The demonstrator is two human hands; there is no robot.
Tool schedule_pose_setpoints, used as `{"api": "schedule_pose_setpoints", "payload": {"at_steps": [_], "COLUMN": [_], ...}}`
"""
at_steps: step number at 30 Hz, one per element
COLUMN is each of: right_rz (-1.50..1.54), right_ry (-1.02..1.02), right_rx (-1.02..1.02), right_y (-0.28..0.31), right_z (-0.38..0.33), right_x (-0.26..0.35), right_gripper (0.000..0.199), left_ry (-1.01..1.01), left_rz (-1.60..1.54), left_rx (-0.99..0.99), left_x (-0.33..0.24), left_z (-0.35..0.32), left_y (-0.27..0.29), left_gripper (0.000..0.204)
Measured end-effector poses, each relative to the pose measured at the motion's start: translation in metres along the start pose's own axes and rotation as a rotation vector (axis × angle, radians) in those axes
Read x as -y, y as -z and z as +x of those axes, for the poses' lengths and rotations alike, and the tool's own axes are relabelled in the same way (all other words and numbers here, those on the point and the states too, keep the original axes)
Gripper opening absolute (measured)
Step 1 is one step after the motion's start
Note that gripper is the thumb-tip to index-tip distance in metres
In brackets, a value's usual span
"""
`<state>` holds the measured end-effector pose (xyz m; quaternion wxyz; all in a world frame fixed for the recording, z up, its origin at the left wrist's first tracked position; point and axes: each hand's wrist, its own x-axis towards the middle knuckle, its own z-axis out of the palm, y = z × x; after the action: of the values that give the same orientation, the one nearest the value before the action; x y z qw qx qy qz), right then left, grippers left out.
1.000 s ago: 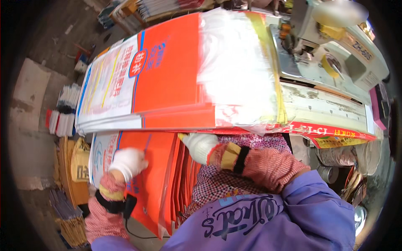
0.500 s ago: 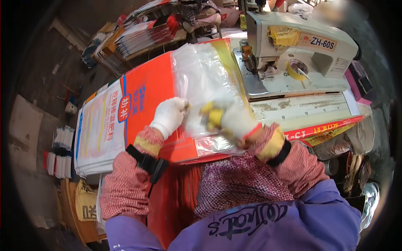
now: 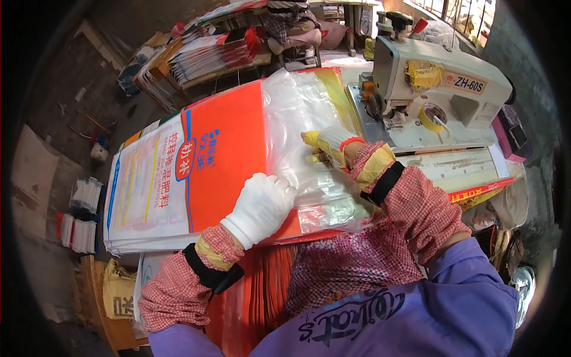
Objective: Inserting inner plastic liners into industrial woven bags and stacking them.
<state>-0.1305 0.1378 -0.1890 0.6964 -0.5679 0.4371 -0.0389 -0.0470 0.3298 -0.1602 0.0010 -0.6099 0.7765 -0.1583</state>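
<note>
A stack of flat printed sacks [image 3: 232, 154], orange and white, lies in front of me. Out of the top sack's right end comes a clear plastic liner [image 3: 291, 119], creased and shiny. My left hand [image 3: 262, 205], in a white glove, is closed at the liner's near left edge, its fingertips curled into the film. Over the liner's right part is my right hand [image 3: 333, 146], in a white glove with yellow finger ends. Its visible fingers are apart, and nothing shows gripped between them.
A pale industrial sewing machine [image 3: 452, 77] stands at the right, with a yellow tape roll [image 3: 433, 117] on its bed. Folded red sacks [image 3: 256, 297] hang at my lap. Further sack piles [image 3: 214, 56] sit at the back, near another person's legs [image 3: 294, 38].
My right hand, blurred before, has moved up and right over the liner and its fingers have spread. The left hand has shifted right and nearer to me. The whole view has turned slightly.
</note>
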Motion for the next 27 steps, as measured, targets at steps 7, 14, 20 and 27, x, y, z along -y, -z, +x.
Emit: {"api": "schedule_pose_setpoints", "payload": {"at_steps": [7, 14, 20, 27], "right_rz": [-0.526, -0.259, -0.982, -0.955], "right_ry": [0.204, 0.510, 0.619, 1.348], "right_rx": [0.026, 0.014, -0.148, -0.496], "right_y": [-0.016, -0.058, -0.032, -0.042], "right_z": [0.013, 0.019, -0.001, -0.023], "right_x": [-0.007, -0.003, 0.006, 0.026], "right_gripper": [0.024, 0.040, 0.034, 0.019], "left_ry": [0.212, 0.868, 0.852, 0.785], "left_rz": [-0.277, -1.060, -1.307, -1.097], "left_rx": [-0.057, -0.109, -0.698, -0.595], "left_x": [0.018, 0.065, 0.123, 0.093], "left_z": [-0.002, 0.020, -0.024, -0.045], "left_y": [-0.006, -0.037, 0.000, 0.061], "left_gripper": [0.015, 0.020, 0.009, 0.006]}}
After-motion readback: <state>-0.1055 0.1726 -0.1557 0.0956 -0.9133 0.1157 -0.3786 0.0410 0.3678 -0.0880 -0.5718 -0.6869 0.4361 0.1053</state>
